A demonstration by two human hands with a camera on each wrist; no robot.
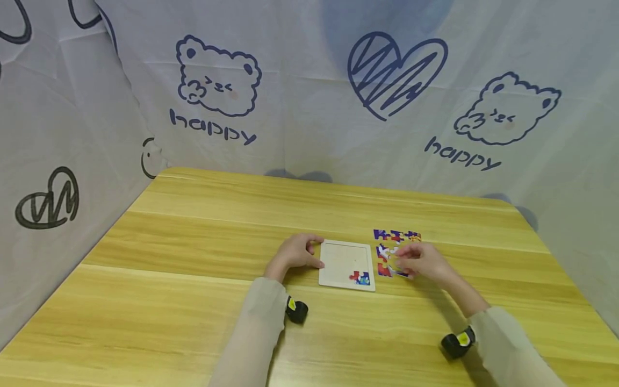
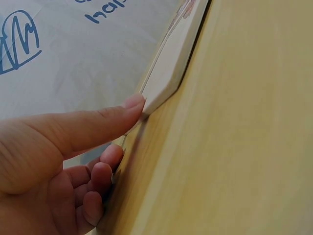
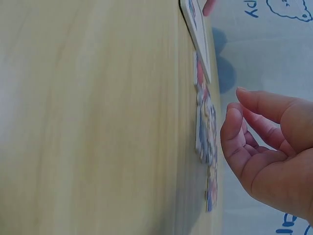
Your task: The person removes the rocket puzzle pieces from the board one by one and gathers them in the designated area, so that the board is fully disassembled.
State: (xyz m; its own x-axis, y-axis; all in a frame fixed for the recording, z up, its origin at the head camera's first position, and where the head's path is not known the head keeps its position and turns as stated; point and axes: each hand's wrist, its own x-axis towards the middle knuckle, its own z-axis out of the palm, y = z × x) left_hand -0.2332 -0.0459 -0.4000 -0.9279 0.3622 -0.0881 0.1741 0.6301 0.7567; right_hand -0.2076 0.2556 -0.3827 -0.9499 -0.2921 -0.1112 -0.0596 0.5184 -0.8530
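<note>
A square wooden puzzle tray point(image 1: 345, 258) lies on the table. Joined red and blue puzzle pieces point(image 1: 360, 278) sit in its lower right corner. At the tray's left side is my left hand point(image 1: 296, 251); its thumb point(image 2: 115, 120) is straight against the edge, and the other fingers are loosely bent. Loose jigsaw pieces point(image 1: 383, 252) lie in rows to the right of the tray. Over them hovers my right hand point(image 1: 425, 260), thumb and fingers bent toward each other, with a gap and nothing visible between them in the right wrist view. It partly covers some pieces.
The wooden table point(image 1: 193, 322) extends around the tray on all sides. A white cloth point(image 1: 300, 107) with bear and heart drawings hangs behind and to the left. Each wrist wears a black camera, one on the left point(image 1: 296, 310), one on the right point(image 1: 456, 344).
</note>
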